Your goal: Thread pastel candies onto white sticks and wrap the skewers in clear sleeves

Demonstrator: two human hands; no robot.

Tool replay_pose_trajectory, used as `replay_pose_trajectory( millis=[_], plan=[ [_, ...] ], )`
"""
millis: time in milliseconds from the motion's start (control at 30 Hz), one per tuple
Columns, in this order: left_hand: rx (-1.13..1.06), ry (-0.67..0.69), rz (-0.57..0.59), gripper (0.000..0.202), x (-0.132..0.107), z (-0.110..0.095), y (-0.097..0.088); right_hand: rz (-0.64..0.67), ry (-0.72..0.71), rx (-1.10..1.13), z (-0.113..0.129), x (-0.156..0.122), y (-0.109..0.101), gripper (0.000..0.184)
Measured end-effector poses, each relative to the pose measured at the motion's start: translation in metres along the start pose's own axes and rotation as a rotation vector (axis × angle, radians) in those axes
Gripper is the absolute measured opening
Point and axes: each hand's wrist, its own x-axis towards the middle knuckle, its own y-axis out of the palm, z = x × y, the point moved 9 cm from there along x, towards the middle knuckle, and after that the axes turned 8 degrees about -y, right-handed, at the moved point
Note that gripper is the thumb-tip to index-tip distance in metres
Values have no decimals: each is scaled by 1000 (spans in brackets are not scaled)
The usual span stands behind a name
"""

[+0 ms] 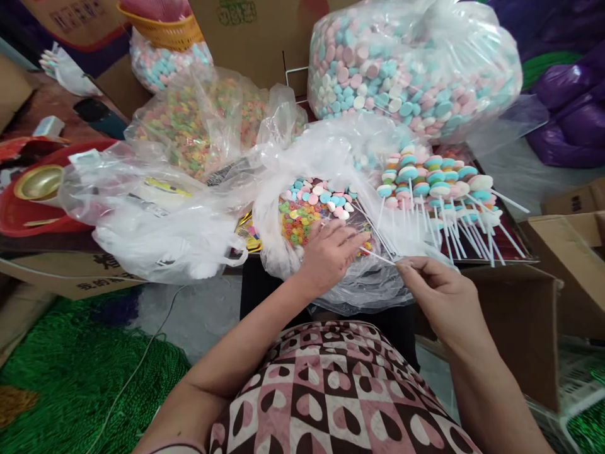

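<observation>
My right hand (439, 290) pinches one end of a thin white lollipop stick (380, 257). The stick's other end meets the fingertips of my left hand (331, 252), where small bits of coloured candy show. Those left fingers are bent together, back of the hand up, and hide what they grip. Beneath that hand, in an opened clear plastic bag (269, 233), lie gummy rings (297, 221) in red, orange, yellow and green. Pink, blue and white marshmallows (326, 195) lie just behind the rings. Several bare white sticks (378, 227) rest to their right.
Finished-looking candy skewers (439, 183) are piled at the right table edge. Behind stand a big bag of marshmallows (411, 75) and a bag of gummy rings (203, 126). At left are a white plastic bag (165, 233) and red basin (28, 208). Cardboard boxes (510, 328) stand right.
</observation>
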Motion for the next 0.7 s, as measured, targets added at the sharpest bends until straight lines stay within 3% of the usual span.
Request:
replay_pose_trajectory(
  millis=[100, 233, 400, 700],
  plan=[
    [41, 9, 79, 28, -5, -5, 5, -34, 95, 361, -3, 2, 10, 17],
    [4, -9, 96, 29, -9, -3, 2, -62, 34, 595, 12, 5, 26, 12],
    [-164, -50, 86, 32, -9, 1, -2, -68, -64, 716, 23, 7, 38, 7],
    [-386, -112, 82, 32, -12, 10, -1, -66, -99, 707, 22, 7, 44, 9]
  ],
)
